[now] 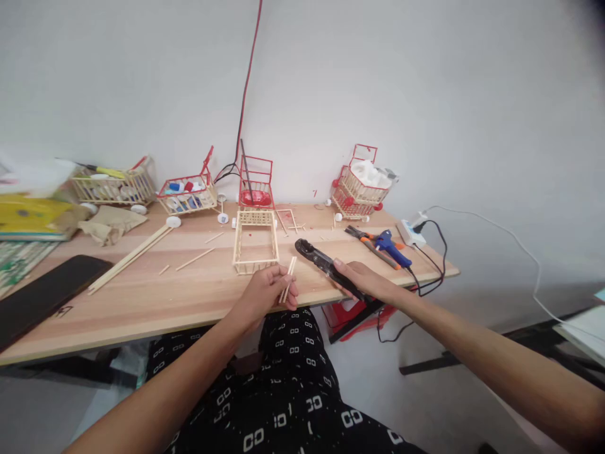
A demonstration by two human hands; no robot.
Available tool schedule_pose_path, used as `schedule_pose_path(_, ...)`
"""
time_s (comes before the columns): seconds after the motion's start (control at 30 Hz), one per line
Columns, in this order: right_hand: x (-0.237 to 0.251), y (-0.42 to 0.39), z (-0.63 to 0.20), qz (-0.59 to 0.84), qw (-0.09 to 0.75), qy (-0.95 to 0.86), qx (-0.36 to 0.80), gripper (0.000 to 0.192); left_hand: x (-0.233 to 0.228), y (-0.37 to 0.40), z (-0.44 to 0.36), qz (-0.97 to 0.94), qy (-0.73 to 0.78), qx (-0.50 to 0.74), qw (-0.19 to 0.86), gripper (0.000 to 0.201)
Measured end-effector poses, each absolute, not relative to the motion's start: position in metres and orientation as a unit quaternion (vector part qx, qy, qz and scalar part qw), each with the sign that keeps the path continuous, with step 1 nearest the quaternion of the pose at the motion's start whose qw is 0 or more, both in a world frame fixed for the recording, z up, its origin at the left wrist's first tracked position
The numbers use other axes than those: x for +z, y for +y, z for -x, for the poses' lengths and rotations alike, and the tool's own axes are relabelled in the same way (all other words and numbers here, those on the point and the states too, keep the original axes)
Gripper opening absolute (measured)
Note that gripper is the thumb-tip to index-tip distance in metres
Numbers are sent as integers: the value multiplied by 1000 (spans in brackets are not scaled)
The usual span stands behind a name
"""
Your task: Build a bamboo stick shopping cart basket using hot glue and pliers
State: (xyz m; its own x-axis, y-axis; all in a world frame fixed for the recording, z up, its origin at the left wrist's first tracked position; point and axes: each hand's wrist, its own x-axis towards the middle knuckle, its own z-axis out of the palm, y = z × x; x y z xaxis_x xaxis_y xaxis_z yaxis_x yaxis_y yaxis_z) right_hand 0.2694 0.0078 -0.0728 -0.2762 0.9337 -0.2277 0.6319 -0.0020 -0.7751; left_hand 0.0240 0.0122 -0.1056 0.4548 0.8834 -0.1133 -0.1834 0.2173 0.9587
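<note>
Several short wooden sticks [288,279] are pinched between the fingers of my left hand [270,287], just above the table's front edge. My right hand [357,279] is wrapped round the handles of black crimping pliers [321,260], whose head points up and left toward the middle of the table. Just beyond my left hand stands an unpainted miniature cart basket [256,247] made of sticks. Behind it is a small cart with a red frame [256,183].
More stick carts stand along the wall, one with blue and red caps [186,195], one with white stuff [363,183]. A blue glue gun [392,248], orange-handled pliers [373,246] and a power strip [411,233] lie right. Long sticks [132,257] and a black phone [51,293] lie left.
</note>
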Motion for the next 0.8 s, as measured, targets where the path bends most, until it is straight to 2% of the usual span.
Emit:
schedule_pose_path(0.13, -79, 5, -271, 547, 235, -668, 446, 71, -110, 12, -21, -502, 317, 400, 699, 26)
schedule_pose_path(0.37, -100, 5, -277, 556, 382, -541, 502, 69, -109, 9, -19, -519, 286, 408, 695, 21)
schedule_pose_path(0.43, -99, 0, -276, 550, 374, -559, 495, 69, -108, 7, -18, -518, 276, 403, 703, 20)
schedule_pose_path(0.57, -84, -20, -270, 529, 303, -664, 432, 69, -101, -2, -17, -517, 268, 393, 711, 20)
schedule_pose_path(0.7, -62, -44, -260, 525, 239, -732, 363, 58, -88, -10, -19, -520, 262, 403, 706, 20)
schedule_pose_path(0.8, -53, -54, -253, 535, 216, -739, 348, 57, -81, -12, -20, -502, 262, 388, 727, 19)
